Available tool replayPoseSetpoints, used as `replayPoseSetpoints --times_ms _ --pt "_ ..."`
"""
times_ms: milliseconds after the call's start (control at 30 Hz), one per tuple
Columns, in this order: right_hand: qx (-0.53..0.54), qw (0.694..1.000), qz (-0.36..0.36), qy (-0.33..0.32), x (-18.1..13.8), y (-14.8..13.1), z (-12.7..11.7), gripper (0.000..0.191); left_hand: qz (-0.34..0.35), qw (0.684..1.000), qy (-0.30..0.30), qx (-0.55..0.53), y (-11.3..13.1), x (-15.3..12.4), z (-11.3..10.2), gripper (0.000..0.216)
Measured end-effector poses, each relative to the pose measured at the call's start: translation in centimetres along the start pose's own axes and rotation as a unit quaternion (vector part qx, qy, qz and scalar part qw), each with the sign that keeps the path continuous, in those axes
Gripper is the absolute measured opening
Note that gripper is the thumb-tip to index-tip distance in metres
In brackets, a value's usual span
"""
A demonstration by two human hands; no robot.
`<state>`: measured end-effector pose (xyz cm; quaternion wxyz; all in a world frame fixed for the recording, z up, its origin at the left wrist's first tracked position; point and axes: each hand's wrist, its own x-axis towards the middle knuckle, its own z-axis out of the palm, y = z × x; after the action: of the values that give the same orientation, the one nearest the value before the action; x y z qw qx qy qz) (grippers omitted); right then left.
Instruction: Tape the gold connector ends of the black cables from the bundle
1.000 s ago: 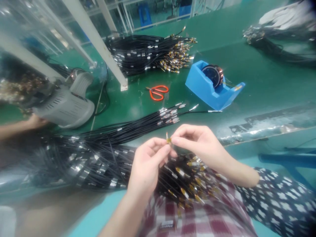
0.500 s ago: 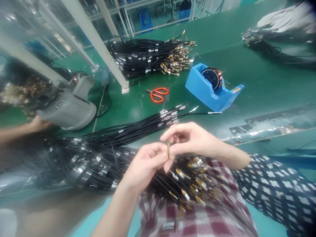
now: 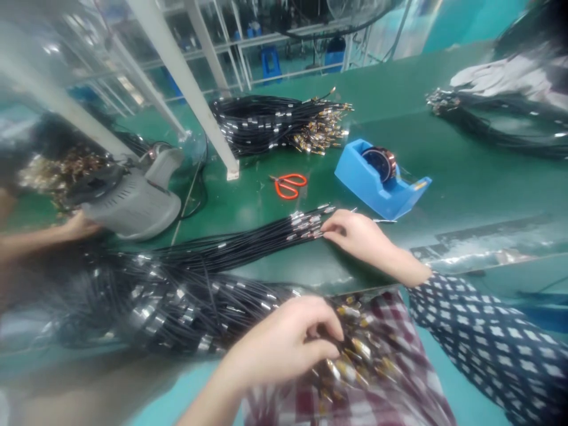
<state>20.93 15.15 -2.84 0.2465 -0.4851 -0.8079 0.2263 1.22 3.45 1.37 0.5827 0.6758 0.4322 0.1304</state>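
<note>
My right hand (image 3: 357, 235) reaches over the near side of the green table, thumb and fingers pinched at the silver tip of a cable at the end of a row of black cables (image 3: 248, 239). Lower down, my left hand (image 3: 288, 340) hovers over the gold and yellow-banded connectors (image 3: 355, 355) of a thick black cable bundle (image 3: 186, 302). Its fingers are curved, with a small gap between thumb and forefinger, and nothing shows between them. The connector ends rest on a red-and-white checked cloth (image 3: 399, 331) over my lap.
A blue tape dispenser (image 3: 377, 186) holds a brown roll. Red-handled scissors (image 3: 288, 184) lie left of it. Behind are another cable bundle (image 3: 284, 124) and a white metal post (image 3: 190, 89). At left, another person's hand (image 3: 80, 226) touches a grey machine (image 3: 133, 204).
My hands were together around a small yellowish piece; they have separated. The right moved up to the cable tips, the left down and right over the connectors. The view has tilted slightly.
</note>
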Motion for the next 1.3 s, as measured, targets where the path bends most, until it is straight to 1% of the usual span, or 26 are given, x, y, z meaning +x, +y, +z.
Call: replayPoseSetpoints --times_ms 67,133,167,233,300,333,367,433,500,567,633,700,767,867,933,1000,1067,1100,1200,1233,1300 --pt "-0.026 1.000 0.008 0.011 0.1 1.0 0.6 0.003 0.003 1.000 0.013 0.014 0.2 -0.1 0.4 0.021" --pt "-0.024 1.000 -0.010 0.014 0.0 1.1 0.8 0.006 -0.004 0.999 0.038 -0.007 0.1 -0.1 0.5 0.015" --pt "-0.021 0.999 -0.020 0.014 -0.2 1.0 0.7 0.008 -0.002 0.998 0.067 -0.016 0.1 -0.1 0.4 0.010" --pt "-0.011 0.999 -0.040 0.014 -0.5 0.5 0.3 0.009 0.021 0.986 0.163 -0.004 -0.1 0.1 0.2 0.010" --pt "0.014 0.998 -0.059 0.028 -1.0 -0.1 -0.3 0.007 0.060 0.960 0.268 0.051 -0.3 0.7 -0.1 0.013" --pt "0.033 0.996 -0.066 0.039 -1.2 -0.4 -0.5 0.007 0.079 0.944 0.308 0.086 -0.4 1.1 -0.2 0.015" --pt "0.057 0.995 -0.068 0.050 -1.3 -0.6 -0.6 0.006 0.095 0.930 0.334 0.121 -0.6 1.5 -0.3 0.019" --pt "0.121 0.989 -0.051 0.064 -1.5 -0.9 -0.6 0.006 0.116 0.910 0.358 0.174 -1.0 2.4 -0.5 0.025" --pt "0.222 0.973 -0.016 0.058 -1.6 -1.2 -0.4 0.009 0.127 0.894 0.374 0.213 -1.3 3.2 -0.6 0.028" --pt "0.340 0.939 0.011 0.040 -1.6 -1.4 -0.1 0.015 0.134 0.874 0.397 0.244 -1.4 3.7 -0.7 0.030" --pt "0.432 0.902 0.012 0.014 -1.7 -1.6 0.1 0.019 0.131 0.859 0.414 0.272 -1.2 3.9 -0.9 0.031" --pt "0.481 0.877 -0.001 -0.006 -1.8 -1.8 0.1 0.021 0.113 0.859 0.406 0.290 -0.8 3.9 -1.2 0.030" --pt "0.505 0.863 -0.010 -0.018 -1.9 -2.0 0.0 0.022 0.094 0.882 0.373 0.271 -0.5 3.8 -1.5 0.029" --pt "0.525 0.851 0.009 -0.033 -2.0 -2.2 -0.2 0.024 0.088 0.927 0.324 0.169 -0.3 3.8 -1.8 0.020" --pt "0.528 0.847 0.027 -0.042 -2.1 -2.2 -0.2 0.026 0.081 0.947 0.300 0.076 -0.4 3.8 -1.9 0.014" --pt "0.527 0.847 0.037 -0.050 -2.2 -2.4 -0.1 0.027 0.050 0.961 0.270 -0.023 -0.6 3.7 -1.9 0.012" --pt "0.530 0.845 0.040 -0.063 -2.3 -2.7 0.0 0.026 0.018 0.970 0.226 -0.090 -0.6 3.6 -2.0 0.015" --pt "0.535 0.841 0.040 -0.071 -2.4 -2.9 0.1 0.026 0.006 0.974 0.204 -0.103 -0.5 3.4 -2.0 0.017" --pt "0.551 0.829 0.040 -0.090 -2.8 -3.4 -0.1 0.025 -0.018 0.983 0.152 -0.099 0.2 2.8 -2.1 0.023" --pt "0.554 0.826 0.042 -0.092 -3.0 -3.4 -0.3 0.024 -0.019 0.983 0.152 -0.099 0.6 2.5 -2.0 0.023" --pt "0.552 0.828 0.050 -0.081 -3.6 -3.2 -1.0 0.022 -0.014 0.978 0.176 -0.112 1.5 2.0 -1.8 0.022"
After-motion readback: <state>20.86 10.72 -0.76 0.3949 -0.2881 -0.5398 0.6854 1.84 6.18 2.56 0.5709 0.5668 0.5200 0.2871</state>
